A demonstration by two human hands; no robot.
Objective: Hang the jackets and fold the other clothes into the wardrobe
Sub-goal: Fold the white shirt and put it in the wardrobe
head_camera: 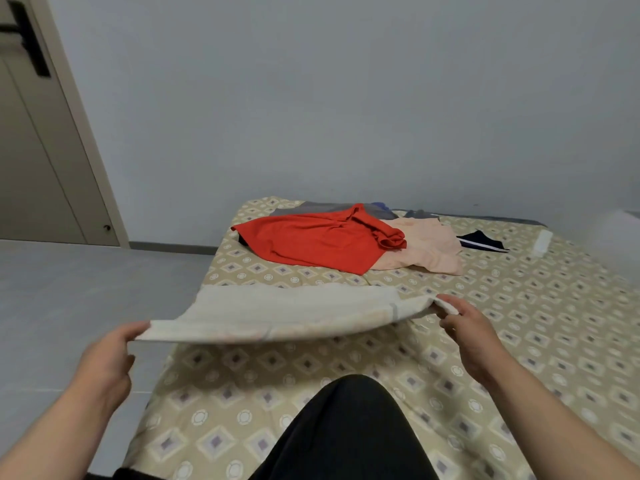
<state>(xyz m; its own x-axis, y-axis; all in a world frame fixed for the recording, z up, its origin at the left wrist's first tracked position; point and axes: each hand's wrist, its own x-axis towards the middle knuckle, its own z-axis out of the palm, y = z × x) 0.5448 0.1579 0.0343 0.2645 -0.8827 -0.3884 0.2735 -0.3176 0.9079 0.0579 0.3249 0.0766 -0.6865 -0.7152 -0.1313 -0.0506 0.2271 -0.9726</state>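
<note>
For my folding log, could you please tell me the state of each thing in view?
Cream cloth: near edge lifted, stretched taut.
Left hand: pinches its left edge.
Right hand: pinches its right edge.
Red garment: unfolded, spread on the bed.
Peach garment: crumpled, partly under the red garment.
Door: shut.

I have both bare forearms reaching forward from the bottom corners of the view, well apart. My left hand [107, 355] pinches one end of the cream cloth [277, 313] between thumb and fingers. My right hand [467, 337] sits farther forward, its fingers curled, pinching the opposite end. A knee in dark trousers [346, 427] lies between the arms.
</note>
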